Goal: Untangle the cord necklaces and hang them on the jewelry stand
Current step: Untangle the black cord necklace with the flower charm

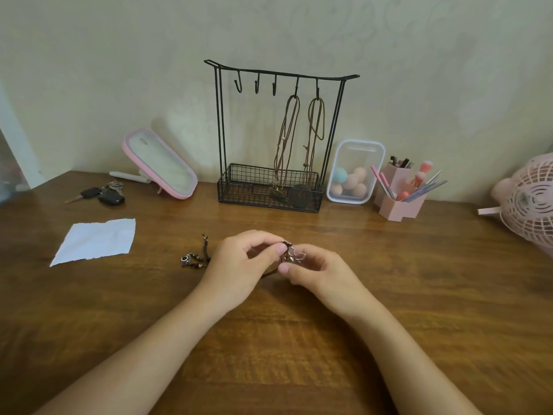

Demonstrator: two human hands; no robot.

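Both my left hand [239,265] and right hand [317,274] pinch the dark cord necklace with its small metal pendant [291,255] just above the brown wooden table [284,354], in front of the black wire jewelry stand [248,187]. My left hand hides most of the cord, and the tangle is too small to make out.

home dressing table | wooden table [389,265], tilted pink mirror [160,163], makeup brush holder [399,202], sponge box [354,172], car keys [101,194]

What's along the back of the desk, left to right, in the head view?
Car keys → pink mirror → jewelry stand → clear box of sponges → pink brush holder → pink fan.
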